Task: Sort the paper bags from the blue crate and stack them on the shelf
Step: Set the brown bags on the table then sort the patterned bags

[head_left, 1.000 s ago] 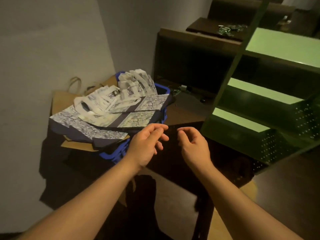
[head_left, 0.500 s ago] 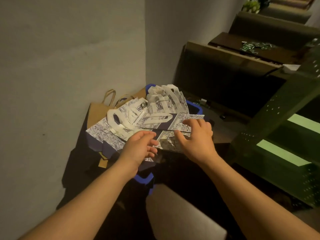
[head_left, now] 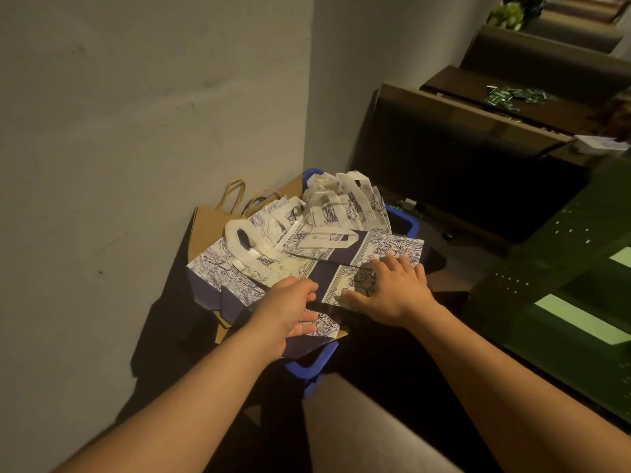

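Since a second ago, both hands moved onto printed paper bags (head_left: 273, 264) heaped atop blue crate (head_left: 312, 361). Left hand (head_left: 290, 312) and right hand (head_left: 389, 291) pressing flat, fingers straight, nothing gripped. Risk: loose heap fanning off crate's near edge; shelf (head_left: 577, 319) right of crate.

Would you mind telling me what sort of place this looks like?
Probably a shop's back room or storage corner: a blue crate heaped with printed paper bags, brown paper bags against the wall, and green metal shelving alongside.
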Available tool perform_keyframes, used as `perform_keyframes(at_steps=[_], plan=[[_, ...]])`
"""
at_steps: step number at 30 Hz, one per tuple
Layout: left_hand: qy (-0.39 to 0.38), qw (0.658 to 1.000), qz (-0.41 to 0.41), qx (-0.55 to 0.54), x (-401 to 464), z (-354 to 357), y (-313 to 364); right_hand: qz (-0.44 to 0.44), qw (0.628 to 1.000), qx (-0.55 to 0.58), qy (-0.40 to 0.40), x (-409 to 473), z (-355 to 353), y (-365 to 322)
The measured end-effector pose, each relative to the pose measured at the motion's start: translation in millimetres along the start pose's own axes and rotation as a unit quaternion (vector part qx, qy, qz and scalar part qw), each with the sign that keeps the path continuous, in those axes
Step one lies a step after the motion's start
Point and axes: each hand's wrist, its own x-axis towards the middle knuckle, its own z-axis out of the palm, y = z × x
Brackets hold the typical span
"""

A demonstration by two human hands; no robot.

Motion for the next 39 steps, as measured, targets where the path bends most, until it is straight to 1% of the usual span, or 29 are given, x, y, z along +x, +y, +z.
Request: perform_keyframes(at_steps=[5, 11, 15, 18, 20, 22, 25, 28, 30, 31, 34, 36, 38, 39], plan=[[0.016, 1.0, -0.004, -0.016, -1.3, 3.5, 3.9, -0.022, 0.999, 0.005, -0.029, -12.6, -5.5, -0.4], [0.048, 0.996, -0.011, -0.08, -1.0, 11.5, 4.7, -0.045, 0.997, 0.021, -0.051, -27.2, -7.0, 3.2], [0.108, 0.979, 0.015, -0.174, 0.5, 17.1, 4.7, -0.066, 0.997, 0.04, -0.014, -38.1, -6.4, 4.2], [0.145, 0.961, 0.036, -0.234, 0.9, 22.7, 5.1, -0.082, 0.996, 0.028, 0.013, -42.9, -5.2, 2.8], [0.149, 0.95, 0.042, -0.272, -0.1, 26.8, 6.4, -0.093, 0.996, 0.016, 0.01, -44.9, -4.4, 1.1], [0.138, 0.946, 0.032, -0.292, -2.6, 30.9, 9.7, -0.103, 0.995, 0.003, 0.0, -48.0, -3.9, -1.0], [0.1, 0.955, 0.0, -0.278, -9.0, 39.3, 14.3, -0.111, 0.994, -0.013, 0.021, -56.0, -3.8, -3.8], [0.07, 0.966, -0.026, -0.248, -3.2, 47.2, 13.3, -0.132, 0.986, -0.036, 0.09, -66.1, -3.2, -6.6], [0.047, 0.97, -0.041, -0.236, -2.8, 50.9, 11.5, -0.154, 0.98, -0.027, 0.125, -74.1, -0.9, -9.7], [0.052, 0.971, -0.043, -0.228, 1.0, 52.7, 8.1, -0.168, 0.977, -0.017, 0.133, -78.3, 0.6, -11.8], [0.125, 0.975, -0.026, -0.183, 12.1, 57.3, -0.6, -0.207, 0.97, 0.027, 0.127, -87.5, 3.2, -15.3], [0.138, 0.977, -0.008, -0.16, 6.2, 59.4, 2.5, -0.22, 0.967, 0.067, 0.112, -90.6, 1.5, -11.9], [0.138, 0.98, 0.008, -0.146, 7.1, 59.4, -0.3, -0.197, 0.963, 0.152, 0.103, -91.9, -2.8, -6.2], [0.132, 0.984, 0.023, -0.12, 1.1, 58.0, 2.6, -0.172, 0.959, 0.194, 0.117, -91.3, -4.2, -2.6]])
